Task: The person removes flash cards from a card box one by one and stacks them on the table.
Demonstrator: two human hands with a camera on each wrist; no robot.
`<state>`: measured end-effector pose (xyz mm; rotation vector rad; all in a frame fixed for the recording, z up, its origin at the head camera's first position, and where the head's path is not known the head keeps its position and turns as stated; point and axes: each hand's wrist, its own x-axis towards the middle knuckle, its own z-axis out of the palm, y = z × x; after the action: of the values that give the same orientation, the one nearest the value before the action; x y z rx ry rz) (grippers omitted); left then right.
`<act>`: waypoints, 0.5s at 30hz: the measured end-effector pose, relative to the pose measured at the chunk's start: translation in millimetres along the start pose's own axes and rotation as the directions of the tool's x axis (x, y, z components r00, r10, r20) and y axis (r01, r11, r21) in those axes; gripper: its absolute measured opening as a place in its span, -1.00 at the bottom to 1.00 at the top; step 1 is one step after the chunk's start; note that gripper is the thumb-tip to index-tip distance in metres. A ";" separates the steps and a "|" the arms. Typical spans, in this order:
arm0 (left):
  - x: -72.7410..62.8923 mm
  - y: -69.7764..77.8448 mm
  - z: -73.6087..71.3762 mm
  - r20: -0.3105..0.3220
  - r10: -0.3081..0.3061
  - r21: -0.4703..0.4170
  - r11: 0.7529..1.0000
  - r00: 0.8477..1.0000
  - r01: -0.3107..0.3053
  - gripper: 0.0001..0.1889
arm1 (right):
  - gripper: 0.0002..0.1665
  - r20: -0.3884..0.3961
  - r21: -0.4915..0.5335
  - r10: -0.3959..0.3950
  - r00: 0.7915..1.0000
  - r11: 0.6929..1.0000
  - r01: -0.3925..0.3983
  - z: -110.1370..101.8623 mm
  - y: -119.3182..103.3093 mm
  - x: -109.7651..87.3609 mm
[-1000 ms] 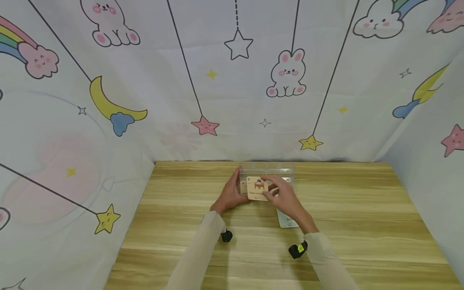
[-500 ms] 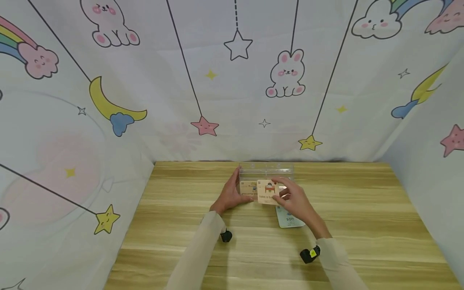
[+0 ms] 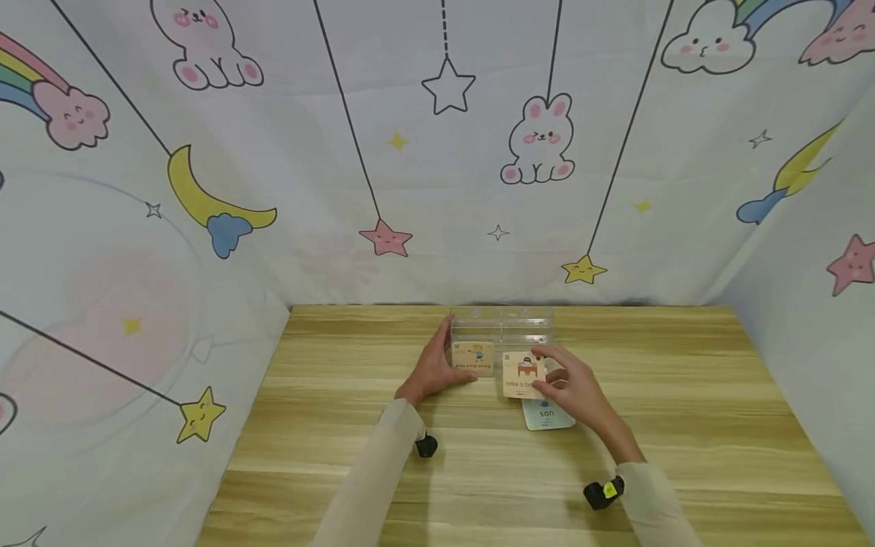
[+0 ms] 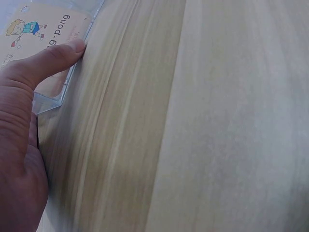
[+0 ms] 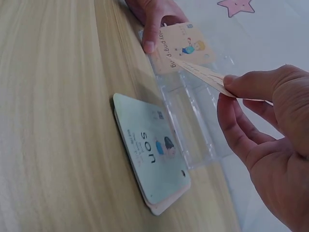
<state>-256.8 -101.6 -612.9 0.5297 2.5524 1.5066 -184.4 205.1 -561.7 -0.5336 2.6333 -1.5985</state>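
At the back of the table lies a clear plastic compartment box point(image 3: 502, 332). My left hand point(image 3: 433, 371) grips its left side, the thumb over the front edge. A peach flashcard point(image 3: 472, 358) with a ping-pong player sits in the box's front left compartment, partly under that thumb in the left wrist view. My right hand point(image 3: 579, 389) pinches another peach flashcard point(image 3: 522, 374) by its right edge between thumb and fingers; its text starts "take a b" and the rest is covered. Below it lies a small stack of flashcards, a light green "son" card point(image 5: 147, 150) on top.
The wooden table point(image 3: 472, 486) meets a white printed cloth wall point(image 3: 451, 175) just behind the box. More cloth stands along the left and right sides. A black wrist camera point(image 3: 604, 494) sticks out below my right wrist, another camera point(image 3: 427, 445) at the left.
My right hand has drawn the pinched card right and toward me, from in front of the ping-pong card to over the green card's top edge. The left hand stays on the box.
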 end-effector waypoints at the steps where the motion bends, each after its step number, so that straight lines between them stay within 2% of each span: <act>1: -0.1 -0.1 0.1 0.000 0.001 0.001 1.000 1.000 -0.001 0.38 | -0.31 0.003 0.018 0.007 1.000 1.000 -0.007 -0.7 1.8 -1.7; 7: -0.5 -1.0 0.4 0.003 -0.005 0.002 1.000 1.000 0.005 0.39 | -0.31 0.042 0.126 0.116 0.992 0.985 -0.120 -5.6 8.7 -9.8; 11: 0.1 -1.4 0.5 0.004 -0.011 -0.001 1.000 1.000 0.011 0.39 | -0.34 0.082 0.172 0.207 0.975 0.960 -0.219 -9.6 11.2 -12.9; 15: 0.2 -0.8 0.2 0.006 -0.022 -0.004 1.000 1.000 0.022 0.40 | -0.35 0.118 0.186 0.244 0.963 0.947 -0.263 -11.7 15.7 -14.2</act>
<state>-257.1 -101.8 -613.8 0.5028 2.5421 1.4998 -177.6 225.9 -572.0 -0.2416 2.3251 -1.6844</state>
